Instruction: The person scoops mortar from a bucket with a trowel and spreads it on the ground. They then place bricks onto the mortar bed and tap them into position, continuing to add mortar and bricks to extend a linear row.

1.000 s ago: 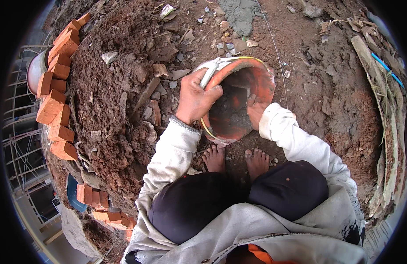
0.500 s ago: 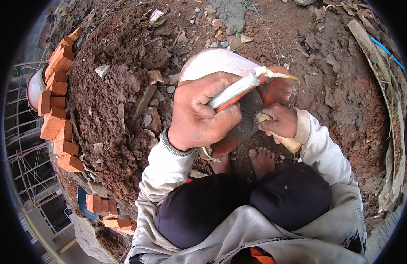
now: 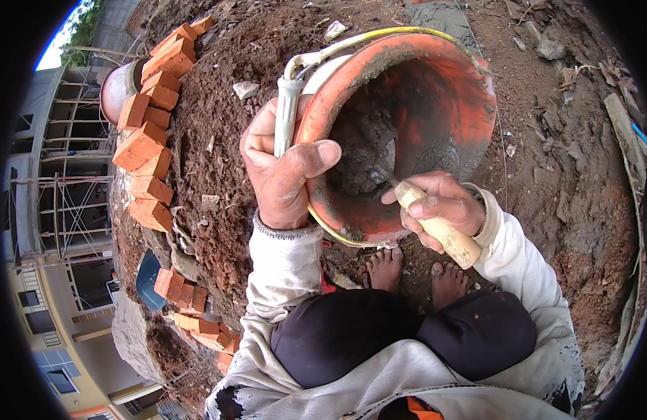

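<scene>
Already some mortar lies on the ground ahead, but more remains in the bucket my left hand grips while my right hand clasps a trowel.

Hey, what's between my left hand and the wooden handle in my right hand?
The mouth of the orange bucket lies between your left hand and the wooden handle, with greyish mix inside; the head view shows it.
</scene>
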Motion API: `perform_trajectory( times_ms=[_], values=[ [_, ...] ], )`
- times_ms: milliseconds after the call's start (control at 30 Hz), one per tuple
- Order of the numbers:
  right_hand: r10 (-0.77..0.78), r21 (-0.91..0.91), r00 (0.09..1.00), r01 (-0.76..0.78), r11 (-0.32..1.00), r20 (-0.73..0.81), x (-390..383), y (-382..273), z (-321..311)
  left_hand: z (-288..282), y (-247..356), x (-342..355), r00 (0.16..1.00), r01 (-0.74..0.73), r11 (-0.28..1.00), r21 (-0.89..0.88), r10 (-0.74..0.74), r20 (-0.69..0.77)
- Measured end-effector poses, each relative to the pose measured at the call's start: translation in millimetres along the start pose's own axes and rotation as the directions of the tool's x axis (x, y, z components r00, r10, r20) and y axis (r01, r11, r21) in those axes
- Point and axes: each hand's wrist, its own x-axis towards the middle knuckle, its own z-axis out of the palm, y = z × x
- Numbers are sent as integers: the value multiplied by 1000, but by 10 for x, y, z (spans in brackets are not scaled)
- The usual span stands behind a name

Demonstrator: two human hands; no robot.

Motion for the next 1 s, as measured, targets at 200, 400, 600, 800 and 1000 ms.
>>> perform_trajectory(
  times_ms=[200, 400, 600, 800, 1000],
  values=[
    [93, 166, 985, -69, 984, -142, -297, 9, -47, -271, -718, -21, 949, 72, 996, 43, -55, -310],
    [-92, 186, 942, 158, 970, -322, -650, -383, -226, -531, -989, -172, 882, 218, 975, -37, -213, -420],
    [-557, -612, 522, 82, 786, -646, 122, -789, -1003, -543, -871, -164, 878, 262, 965, -1, -239, -415],
    [-594, -467, 224, -835, 293, -773, 883, -492, -2520, -560, -979, -163, 885, 291, 956, -44, -286, -367],
    [-650, -725, 334, -420, 546, -683, 917, -673, -2107, -745, -876, -225, 861, 306, 951, -46, -297, -413]
  ],
)
